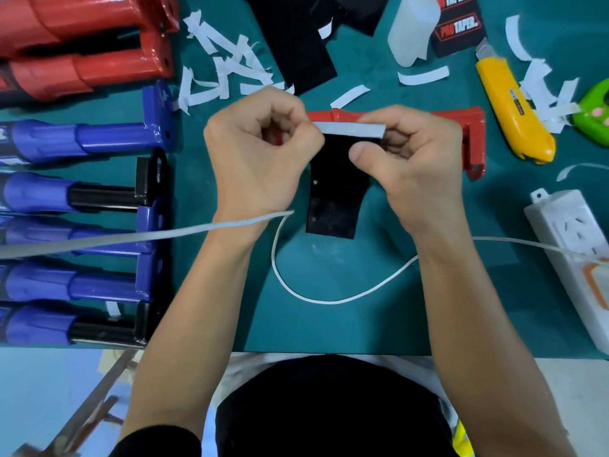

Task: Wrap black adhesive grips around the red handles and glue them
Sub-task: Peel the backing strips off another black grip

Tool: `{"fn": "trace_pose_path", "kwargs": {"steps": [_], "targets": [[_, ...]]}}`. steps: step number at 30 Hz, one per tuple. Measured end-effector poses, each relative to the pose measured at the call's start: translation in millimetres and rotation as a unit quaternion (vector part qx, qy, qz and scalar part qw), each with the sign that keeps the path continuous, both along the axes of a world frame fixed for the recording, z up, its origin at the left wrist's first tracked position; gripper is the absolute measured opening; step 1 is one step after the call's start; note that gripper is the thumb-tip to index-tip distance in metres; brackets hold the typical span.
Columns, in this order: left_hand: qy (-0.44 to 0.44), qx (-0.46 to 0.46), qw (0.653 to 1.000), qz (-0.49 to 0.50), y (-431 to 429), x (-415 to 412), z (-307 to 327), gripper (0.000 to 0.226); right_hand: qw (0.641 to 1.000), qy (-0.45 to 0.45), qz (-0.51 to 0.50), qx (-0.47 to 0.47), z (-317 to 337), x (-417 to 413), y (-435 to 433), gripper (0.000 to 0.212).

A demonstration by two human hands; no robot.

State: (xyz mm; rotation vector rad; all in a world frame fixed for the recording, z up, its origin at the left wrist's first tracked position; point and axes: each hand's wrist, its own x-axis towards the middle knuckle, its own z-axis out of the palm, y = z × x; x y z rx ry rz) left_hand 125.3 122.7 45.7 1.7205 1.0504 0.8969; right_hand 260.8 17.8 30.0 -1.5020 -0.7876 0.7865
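From the head camera, both hands work just in front of the red handle (454,127), which lies on the green mat (362,318). The left hand (257,153) pinches one end of the white backing strip (349,129); the right hand (408,159) pinches the other end and the black grip (336,192) hanging below. Peeling slowly and evenly should keep the adhesive clean. Peeled strips (230,67) litter the mat beyond the handle; a yellow utility knife (514,117) lies to its right.

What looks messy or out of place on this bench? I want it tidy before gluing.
White backing strips lie scattered over the green mat, more beside the yellow utility knife. A white cable loops under both hands. No spill or damage shows.
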Motion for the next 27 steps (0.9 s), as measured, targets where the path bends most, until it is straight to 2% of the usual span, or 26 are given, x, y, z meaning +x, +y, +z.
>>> {"fn": "trace_pose_path", "kwargs": {"steps": [2,4,6,7,9,12,15,17,20,22,24,27], "targets": [[0.017,0.04,0.999,0.027,-3,1,0,0.02,0.999,0.001,-0.04,-0.005,-2,-4,1,0.024],[0.044,0.164,0.985,0.04,-7,1,-1,0.011,0.995,-0.043,-0.085,-0.026,-4,-7,2,0.02],[0.057,0.295,0.954,-0.009,-12,0,-5,0.004,0.989,-0.1,-0.105,-0.042,-6,-13,3,0.012],[0.059,0.312,0.947,-0.035,-14,0,-6,0.002,0.985,-0.128,-0.111,-0.043,-7,-16,2,0.011],[0.065,0.272,0.958,-0.058,-16,1,-7,0.001,0.974,-0.186,-0.12,-0.046,-8,-22,1,0.013],[0.063,0.11,0.989,-0.072,-14,2,-4,0.006,0.956,-0.265,-0.1,-0.071,-9,-25,-1,0.009],[0.052,0.036,0.995,-0.074,-10,0,-4,0.007,0.931,-0.343,-0.101,-0.073,-9,-29,0,0.016],[0.042,0.039,0.996,-0.07,-8,0,-2,0.011,0.943,-0.313,-0.092,-0.06,-8,-29,-1,0.013],[0.046,0.122,0.988,-0.088,-3,-1,-1,0.019,0.982,-0.175,-0.067,-0.027,-4,-20,0,0.01],[0.051,0.099,0.988,-0.103,-1,-2,-1,0.015,0.995,-0.094,-0.038,-0.018,-2,-16,2,0.012],[0.06,0.051,0.992,-0.099,0,-3,-2,0.017,0.996,-0.076,-0.042,-0.031,0,-16,3,0.02],[0.078,0.049,0.991,-0.093,1,-5,-3,0.024,0.992,-0.088,-0.086,-0.022,3,-14,1,0.019]]}}
